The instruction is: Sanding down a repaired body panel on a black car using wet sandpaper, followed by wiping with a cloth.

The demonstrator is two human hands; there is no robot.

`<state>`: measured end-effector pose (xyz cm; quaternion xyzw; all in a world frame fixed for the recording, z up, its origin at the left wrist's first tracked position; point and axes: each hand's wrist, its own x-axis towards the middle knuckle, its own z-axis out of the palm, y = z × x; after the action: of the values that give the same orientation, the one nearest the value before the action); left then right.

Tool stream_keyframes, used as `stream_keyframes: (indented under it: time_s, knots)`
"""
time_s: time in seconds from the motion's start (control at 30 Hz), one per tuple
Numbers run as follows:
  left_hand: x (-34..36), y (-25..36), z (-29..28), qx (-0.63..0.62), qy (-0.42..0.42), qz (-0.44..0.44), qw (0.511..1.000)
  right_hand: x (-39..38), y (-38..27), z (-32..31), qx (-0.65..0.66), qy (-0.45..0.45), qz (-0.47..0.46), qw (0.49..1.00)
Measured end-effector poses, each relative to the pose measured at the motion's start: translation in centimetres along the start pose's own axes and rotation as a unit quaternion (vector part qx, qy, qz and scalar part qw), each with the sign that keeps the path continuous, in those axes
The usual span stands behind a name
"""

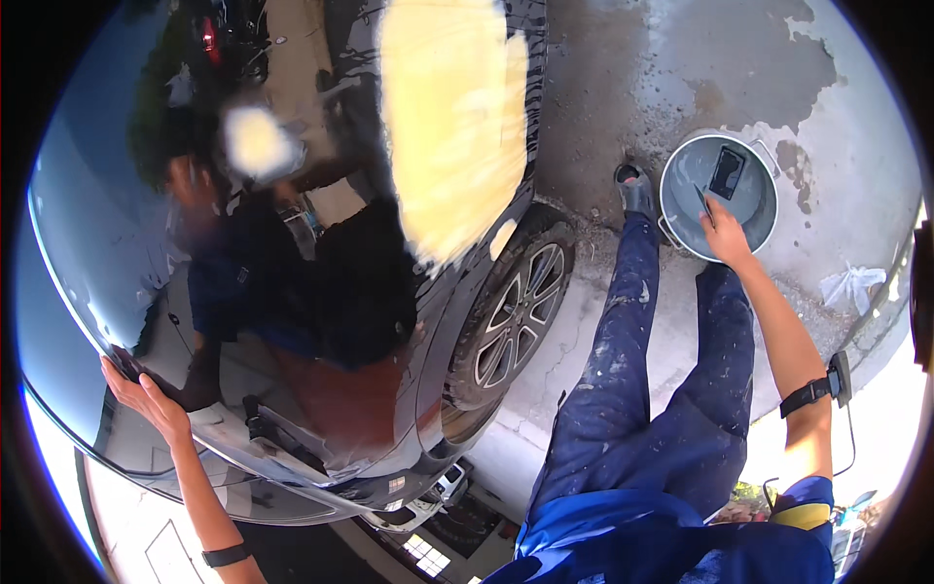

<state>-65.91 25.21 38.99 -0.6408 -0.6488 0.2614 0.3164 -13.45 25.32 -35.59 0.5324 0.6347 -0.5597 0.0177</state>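
Blue trousers (632, 389), nearest. Right hand (723, 232) reaching into the grey bucket (769, 209) beside the car wheel (516, 316), fingers pinching a thin dark item; grip it firmly before lifting. Left hand (146, 399) open, flat on the dark car body (117, 243), away from the bucket.

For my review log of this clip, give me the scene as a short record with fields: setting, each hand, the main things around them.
Setting: outdoors on wet, stained concrete beside a dark glossy car
Left hand: laid flat on the car's shiny body panel
Right hand: reaching into a grey metal bucket, fingers around a thin item; cannot tell what
Bucket contents: water and a dark flat object
Car wheel: front wheel with alloy rim, next to the person's leg
Clothing: blue paint-flecked trousers, black bands on both wrists
Ground: crumpled white scrap to the bucket's right
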Motion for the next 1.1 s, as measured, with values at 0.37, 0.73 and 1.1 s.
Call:
stream_keyframes:
  time_s: [0.37, 0.73, 1.1]
  knots:
    - [1.0, -3.4, -1.8, -0.072, -0.024, -0.072, 0.995, 13.4, 18.2, 24.2, -0.139, -0.061, 0.201, 0.968]
    - [-0.1, -3.1, 1.6, -0.092, 0.040, -0.078, 0.992, 11.0, 18.4, 11.4, 0.599, -0.056, 0.196, 0.775]
    - [-25.4, -3.1, -4.7, -0.060, -0.007, 0.042, 0.997, -10.9, -53.1, 9.8, 0.252, 0.385, -0.434, 0.774]
